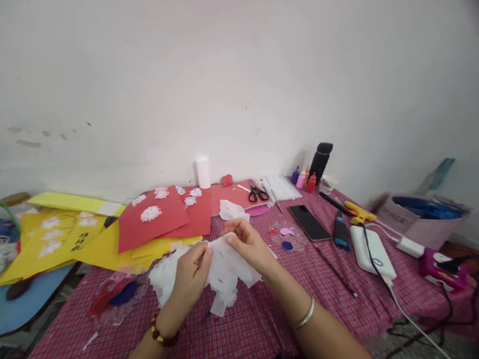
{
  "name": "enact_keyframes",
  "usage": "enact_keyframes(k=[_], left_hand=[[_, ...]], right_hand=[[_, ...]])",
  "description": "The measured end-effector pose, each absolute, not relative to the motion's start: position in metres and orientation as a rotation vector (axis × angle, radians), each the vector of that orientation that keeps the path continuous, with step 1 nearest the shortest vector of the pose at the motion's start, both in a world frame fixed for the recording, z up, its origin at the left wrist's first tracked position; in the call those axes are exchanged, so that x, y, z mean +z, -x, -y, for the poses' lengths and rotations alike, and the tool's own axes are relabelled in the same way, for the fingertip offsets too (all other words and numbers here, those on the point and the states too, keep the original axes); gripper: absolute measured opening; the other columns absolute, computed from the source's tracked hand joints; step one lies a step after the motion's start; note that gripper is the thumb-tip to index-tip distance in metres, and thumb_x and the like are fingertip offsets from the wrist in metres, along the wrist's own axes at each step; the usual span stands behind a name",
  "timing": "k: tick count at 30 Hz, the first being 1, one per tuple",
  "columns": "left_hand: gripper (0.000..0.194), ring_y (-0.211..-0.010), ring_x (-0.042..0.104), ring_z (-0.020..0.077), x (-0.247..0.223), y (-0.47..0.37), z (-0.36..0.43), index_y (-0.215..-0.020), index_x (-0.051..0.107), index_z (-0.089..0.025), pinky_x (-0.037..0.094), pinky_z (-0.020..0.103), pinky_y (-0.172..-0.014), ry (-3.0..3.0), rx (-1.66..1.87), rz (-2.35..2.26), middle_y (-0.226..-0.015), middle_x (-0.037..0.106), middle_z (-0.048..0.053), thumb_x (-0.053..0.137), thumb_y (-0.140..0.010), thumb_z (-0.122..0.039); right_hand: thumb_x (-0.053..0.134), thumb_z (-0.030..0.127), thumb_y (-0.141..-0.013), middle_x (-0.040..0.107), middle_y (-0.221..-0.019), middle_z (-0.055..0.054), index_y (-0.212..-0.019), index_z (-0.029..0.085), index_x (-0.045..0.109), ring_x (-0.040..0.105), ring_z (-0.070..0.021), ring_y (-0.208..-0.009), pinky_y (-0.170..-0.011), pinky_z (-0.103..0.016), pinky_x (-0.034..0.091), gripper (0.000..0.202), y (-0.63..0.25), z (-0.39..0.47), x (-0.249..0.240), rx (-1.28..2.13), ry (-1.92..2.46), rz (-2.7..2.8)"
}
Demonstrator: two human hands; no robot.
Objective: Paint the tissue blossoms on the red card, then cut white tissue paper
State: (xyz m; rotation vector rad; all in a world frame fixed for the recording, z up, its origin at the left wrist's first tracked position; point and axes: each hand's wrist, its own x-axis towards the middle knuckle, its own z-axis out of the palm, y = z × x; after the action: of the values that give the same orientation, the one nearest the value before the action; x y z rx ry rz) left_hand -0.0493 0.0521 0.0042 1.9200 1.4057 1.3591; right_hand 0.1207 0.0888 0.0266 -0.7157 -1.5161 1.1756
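Observation:
My left hand (191,276), with a beaded bracelet at the wrist, is closed in a pinch at the upper edge of a thin white tissue paper (230,260). My right hand (248,244), a silver bangle on its forearm, pinches the same tissue paper between thumb and fingers from the other side. Beneath and around both hands, white tissue paper pieces (161,276) lie in a loose heap on the checked tablecloth (252,326). Another crumpled tissue piece (234,210) lies beyond my right hand. The fingertips partly hide where the paper is gripped.
Red cards (151,233) with white flowers overlap yellow cards (49,249) on the left. Paint palettes (115,297) (297,237) flank the heap. Scissors (257,192), a phone (309,222), a paintbrush (336,270), a glue gun (358,213) and a corded white power bank (371,252) occupy the right.

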Motion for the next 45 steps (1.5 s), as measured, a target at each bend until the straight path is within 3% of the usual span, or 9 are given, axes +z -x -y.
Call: enact_keyframes(k=[2, 4, 9, 12, 18, 26, 33, 39, 45], left_hand=[[0.029, -0.062, 0.045, 0.0144, 0.003, 0.047, -0.050, -0.068, 0.046, -0.020, 0.032, 0.025, -0.061, -2.022, 1.326, -1.406, -0.065, 0.046, -0.002, 0.041, -0.094, -0.031], [0.027, -0.064, 0.046, 0.0147, 0.000, 0.045, -0.049, -0.070, 0.045, -0.020, 0.033, 0.026, -0.062, -2.083, 1.291, -1.391, -0.067, 0.047, -0.002, 0.039, -0.095, -0.029], [0.025, -0.069, 0.050, 0.0160, -0.004, 0.042, -0.049, -0.074, 0.049, -0.019, 0.035, 0.027, -0.066, -2.148, 1.233, -1.366, -0.071, 0.052, 0.000, 0.037, -0.095, -0.026], [0.025, -0.073, 0.053, 0.0172, -0.003, 0.043, -0.049, -0.079, 0.054, -0.019, 0.037, 0.028, -0.069, -2.150, 1.206, -1.364, -0.076, 0.056, 0.002, 0.037, -0.095, -0.027], [0.027, -0.070, 0.054, 0.0177, -0.002, 0.045, -0.050, -0.079, 0.057, -0.018, 0.038, 0.028, -0.066, -1.998, 1.215, -1.373, -0.074, 0.059, 0.001, 0.039, -0.094, -0.031], [0.022, -0.077, 0.056, 0.0177, -0.005, 0.046, -0.052, -0.086, 0.059, -0.017, 0.040, 0.028, -0.071, -1.960, 1.279, -1.291, -0.081, 0.061, 0.002, 0.041, -0.093, -0.028], [0.024, -0.063, 0.049, 0.0159, -0.005, 0.045, -0.051, -0.079, 0.058, -0.017, 0.035, 0.025, -0.058, -1.819, 1.264, -1.355, -0.069, 0.055, -0.001, 0.042, -0.091, -0.032], [0.023, -0.061, 0.047, 0.0150, -0.003, 0.045, -0.053, -0.078, 0.059, -0.017, 0.036, 0.024, -0.056, -1.650, 1.290, -1.275, -0.065, 0.051, -0.002, 0.046, -0.088, -0.034], [0.021, -0.063, 0.047, 0.0146, -0.001, 0.043, -0.053, -0.080, 0.058, -0.018, 0.038, 0.023, -0.058, -1.637, 1.342, -1.298, -0.067, 0.052, -0.002, 0.048, -0.087, -0.035]], right_hand=[[0.068, 0.034, -0.078, 0.063, -0.102, -0.005, -0.111, 0.019, 0.054, 0.059, -0.0181, -0.096, -0.085, -0.031, 0.044, 0.038, -0.123, -0.085, 0.029, 1.023, 0.709, 1.695], [0.070, 0.030, -0.077, 0.064, -0.105, -0.006, -0.109, 0.020, 0.058, 0.059, -0.0194, -0.099, -0.088, -0.033, 0.043, 0.036, -0.123, -0.083, 0.028, 0.876, 0.772, 1.823], [0.066, 0.015, -0.078, 0.065, -0.083, -0.002, -0.080, 0.018, 0.064, 0.060, -0.0168, -0.082, -0.076, -0.028, 0.044, 0.004, -0.116, -0.086, 0.021, 0.743, 0.908, 1.873], [0.063, 0.011, -0.078, 0.065, -0.077, -0.001, -0.073, 0.018, 0.064, 0.060, -0.0155, -0.077, -0.073, -0.026, 0.043, 0.008, -0.114, -0.089, 0.019, 0.774, 0.955, 1.813], [0.060, 0.012, -0.078, 0.066, -0.074, -0.001, -0.074, 0.016, 0.063, 0.060, -0.0148, -0.072, -0.067, -0.024, 0.042, 0.006, -0.115, -0.090, 0.020, 0.811, 1.020, 1.744], [0.064, 0.017, -0.078, 0.067, -0.081, -0.002, -0.081, 0.017, 0.065, 0.061, -0.0159, -0.079, -0.073, -0.026, 0.043, 0.003, -0.115, -0.088, 0.018, 0.834, 0.956, 1.842], [0.057, 0.012, -0.079, 0.066, -0.080, -0.002, -0.079, 0.016, 0.064, 0.060, -0.0157, -0.078, -0.072, -0.026, 0.042, 0.008, -0.115, -0.090, 0.015, 0.810, 1.025, 1.821], [0.065, 0.021, -0.076, 0.065, -0.082, -0.001, -0.086, 0.017, 0.065, 0.058, -0.0150, -0.076, -0.066, -0.023, 0.040, 0.011, -0.118, -0.089, 0.016, 0.877, 1.003, 1.893], [0.058, 0.017, -0.076, 0.061, -0.070, 0.002, -0.075, 0.016, 0.062, 0.055, -0.0132, -0.068, -0.060, -0.022, 0.036, 0.004, -0.117, -0.092, 0.012, 0.874, 1.080, 1.900]])
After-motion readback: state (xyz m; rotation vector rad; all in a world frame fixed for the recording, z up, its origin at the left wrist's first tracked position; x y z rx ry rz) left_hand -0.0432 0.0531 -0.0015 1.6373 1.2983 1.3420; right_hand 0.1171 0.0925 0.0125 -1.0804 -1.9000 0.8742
